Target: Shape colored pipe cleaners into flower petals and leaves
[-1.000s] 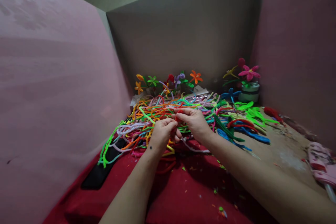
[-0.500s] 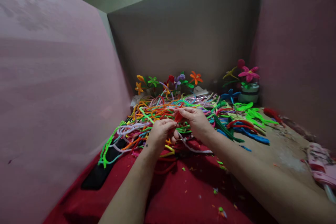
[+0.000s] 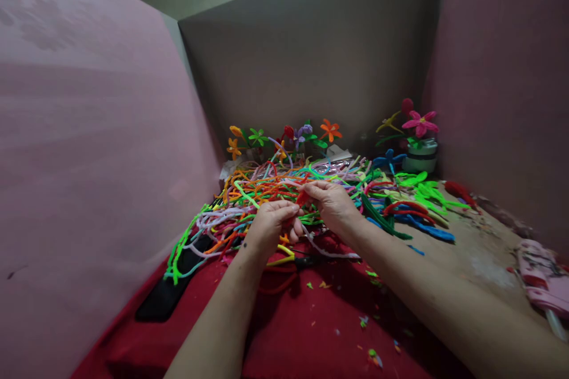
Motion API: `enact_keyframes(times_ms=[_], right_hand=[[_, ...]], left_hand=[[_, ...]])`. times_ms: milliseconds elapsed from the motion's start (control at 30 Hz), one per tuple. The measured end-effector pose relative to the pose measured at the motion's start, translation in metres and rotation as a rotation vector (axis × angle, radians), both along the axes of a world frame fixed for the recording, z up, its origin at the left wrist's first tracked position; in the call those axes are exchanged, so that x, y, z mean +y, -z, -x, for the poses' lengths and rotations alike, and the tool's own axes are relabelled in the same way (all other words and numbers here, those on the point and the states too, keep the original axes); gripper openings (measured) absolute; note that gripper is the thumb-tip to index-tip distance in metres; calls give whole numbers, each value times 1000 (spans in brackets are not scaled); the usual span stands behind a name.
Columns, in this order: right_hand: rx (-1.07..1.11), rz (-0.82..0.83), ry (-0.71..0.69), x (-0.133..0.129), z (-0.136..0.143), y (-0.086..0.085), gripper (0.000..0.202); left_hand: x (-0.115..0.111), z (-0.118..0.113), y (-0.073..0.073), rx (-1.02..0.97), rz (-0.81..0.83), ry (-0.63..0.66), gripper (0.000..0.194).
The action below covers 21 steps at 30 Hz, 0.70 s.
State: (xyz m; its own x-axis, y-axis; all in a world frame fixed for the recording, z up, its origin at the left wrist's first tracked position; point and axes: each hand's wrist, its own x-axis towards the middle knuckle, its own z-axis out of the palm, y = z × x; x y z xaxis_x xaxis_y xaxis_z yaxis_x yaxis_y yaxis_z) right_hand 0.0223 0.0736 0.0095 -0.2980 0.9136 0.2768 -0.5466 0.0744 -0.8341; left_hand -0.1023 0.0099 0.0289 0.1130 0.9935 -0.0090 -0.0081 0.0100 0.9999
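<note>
Between my two hands is a small red fuzzy piece (image 3: 302, 196), partly hidden by the fingers. My left hand (image 3: 280, 219) pinches its lower end, with the fingers curled. On its upper right side, my right hand (image 3: 326, 198) grips it between thumb and fingers. Both hands are close together over a heap of coloured pipe cleaners (image 3: 249, 189). Just below my left hand lies a yellow-handled tool (image 3: 284, 257), partly covered. A pale lilac pipe cleaner (image 3: 329, 253) curves out beneath my right hand.
Fuzzy flowers, one orange (image 3: 331, 129) and one pink (image 3: 420, 124), stand at the back, the pink above a pale green pot (image 3: 421, 157). A black phone (image 3: 157, 299) lies left on red cloth (image 3: 311, 331). A pink object (image 3: 540, 275) is at right.
The hands stay nearly in place, with small finger shifts around the red piece. The view has moved slightly, and more of the yellow-handled tool shows.
</note>
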Motion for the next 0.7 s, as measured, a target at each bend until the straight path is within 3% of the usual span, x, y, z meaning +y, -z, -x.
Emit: enact_keyframes(times_ms=[300,400,533,633,700], right_hand=[[-162,-104,62,-13,-1,-7,15],[-194,-95,139,-16,-1,-10,16],[-95,-21,164,-13,4,-10,25],[-32,109,176,-11,10,1,31],[-129,130,175,-12,15,12,32]], left_hand=[[-1,-2,1,127,-61,-51,20],[-1,-3,-1,233,-90,-90,23],[4,4,-1,397,-201,-282,24],[8,12,-1,360,-353,-538,24],[8,10,-4,305,-407,-636,26]])
